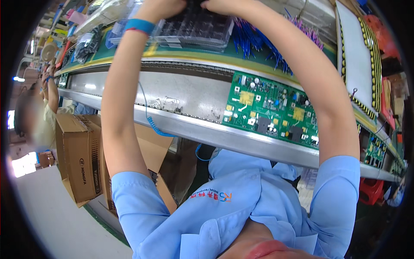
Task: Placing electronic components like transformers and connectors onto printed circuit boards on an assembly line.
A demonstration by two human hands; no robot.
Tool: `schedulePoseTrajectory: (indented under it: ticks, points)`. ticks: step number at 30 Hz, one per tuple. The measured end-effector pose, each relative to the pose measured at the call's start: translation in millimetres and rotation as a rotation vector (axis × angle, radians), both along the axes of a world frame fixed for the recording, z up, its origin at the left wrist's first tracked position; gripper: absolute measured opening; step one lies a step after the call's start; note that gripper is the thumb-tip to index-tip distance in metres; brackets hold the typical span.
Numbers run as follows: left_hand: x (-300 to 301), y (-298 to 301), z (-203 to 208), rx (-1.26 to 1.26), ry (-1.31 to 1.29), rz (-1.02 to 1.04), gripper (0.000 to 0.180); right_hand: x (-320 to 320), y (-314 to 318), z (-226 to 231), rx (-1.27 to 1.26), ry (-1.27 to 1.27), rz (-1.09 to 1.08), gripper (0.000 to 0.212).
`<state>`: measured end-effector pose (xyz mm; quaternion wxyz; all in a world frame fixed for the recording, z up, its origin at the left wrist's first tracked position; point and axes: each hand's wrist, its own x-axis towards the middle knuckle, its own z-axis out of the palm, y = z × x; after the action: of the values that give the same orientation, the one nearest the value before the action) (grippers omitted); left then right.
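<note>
Both arms reach up to the far edge of the view, over a dark compartmented tray (192, 29) in clear plastic. My left hand (166, 7), with a blue band at the wrist, is partly cut off by the top edge; its fingers look curled in at the tray's far side. Just to its right, my right hand (228, 6) has its fingertips drawn together against something dark. What either hand grips is hidden. Beside the tray, under my right forearm, lie bundles of blue and purple wire leads (250, 38). Nearer me, green circuit boards (274, 110) rest on the metal rails.
A metal conveyor rail (241, 134) crosses in front of my body, with a coiled blue cord (156, 127) hanging over it. Cardboard boxes (82, 159) stand at the left. A white panel with yellow-black edging (355, 52) is at the right. Another person (36, 112) stands far left.
</note>
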<state>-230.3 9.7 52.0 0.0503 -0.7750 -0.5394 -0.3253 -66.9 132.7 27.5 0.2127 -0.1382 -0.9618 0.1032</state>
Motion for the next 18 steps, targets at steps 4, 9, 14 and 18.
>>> schedulePoseTrajectory:
  ticks: [4,9,14,18]
  points:
    - [57,-34,24,0.045,-0.708,0.323,0.050,-31,4,-9,0.053,-0.005,-0.046,0.032]
    - [88,-89,-10,-0.510,-1.253,0.041,0.054,-40,6,6,0.183,-0.147,0.027,0.043]
    - [181,-110,-28,-0.809,-0.955,0.141,0.062,-65,-19,49,0.048,-0.535,-0.119,0.039]
    - [202,-123,-47,-0.754,-0.613,0.014,0.047,-59,-19,21,-0.038,-0.568,-0.105,0.036]
